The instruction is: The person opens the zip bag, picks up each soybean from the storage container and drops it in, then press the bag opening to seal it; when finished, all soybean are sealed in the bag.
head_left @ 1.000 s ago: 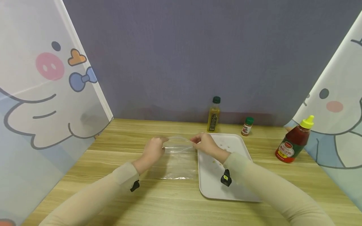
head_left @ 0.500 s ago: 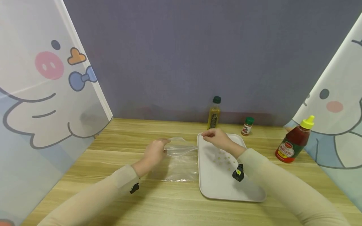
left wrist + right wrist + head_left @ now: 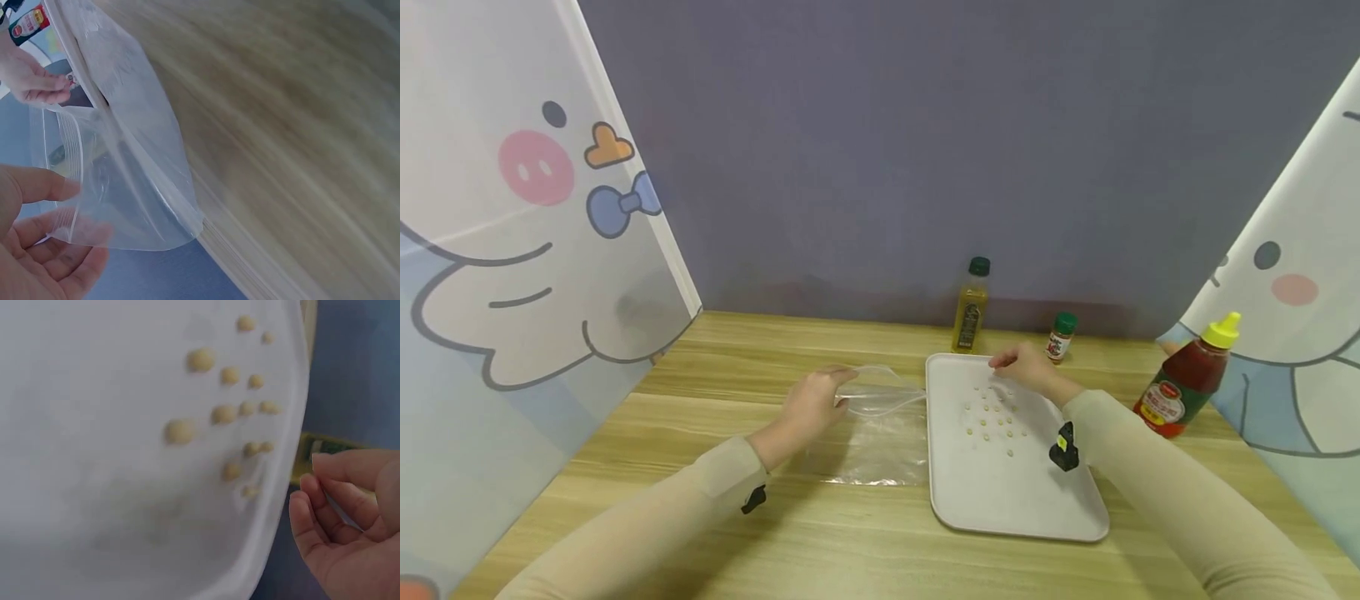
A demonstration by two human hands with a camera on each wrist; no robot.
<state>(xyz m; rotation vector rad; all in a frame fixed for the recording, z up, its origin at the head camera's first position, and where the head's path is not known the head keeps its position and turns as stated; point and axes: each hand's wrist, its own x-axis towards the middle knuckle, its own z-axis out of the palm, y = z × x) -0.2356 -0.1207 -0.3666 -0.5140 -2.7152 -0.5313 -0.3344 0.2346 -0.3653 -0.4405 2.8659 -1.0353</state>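
A clear zip bag [image 3: 880,446] lies on the wooden table with its mouth standing open. My left hand [image 3: 808,408] pinches the left side of that mouth; in the left wrist view, thumb [image 3: 53,184] and fingers sit on either side of the film near the zip ridges. Right of the bag is a white tray [image 3: 985,500], carrying several small, round, pale-yellow beans [image 3: 180,432] that look like soybeans. Over the tray's far part hovers my right hand [image 3: 1028,368], fingers loosely bent, with nothing visible between them in the right wrist view.
Behind the tray stand an oil bottle [image 3: 970,312] with a dark green cap and a small green-capped spice jar [image 3: 1060,337]. A red sauce bottle [image 3: 1183,379] with a yellow nozzle is at the right. A grey panel [image 3: 880,167] closes the back.
My right hand has let go of the bag's right edge and moved right, over the tray. The left hand keeps its hold, and the bag's mouth gapes more. More beans show now.
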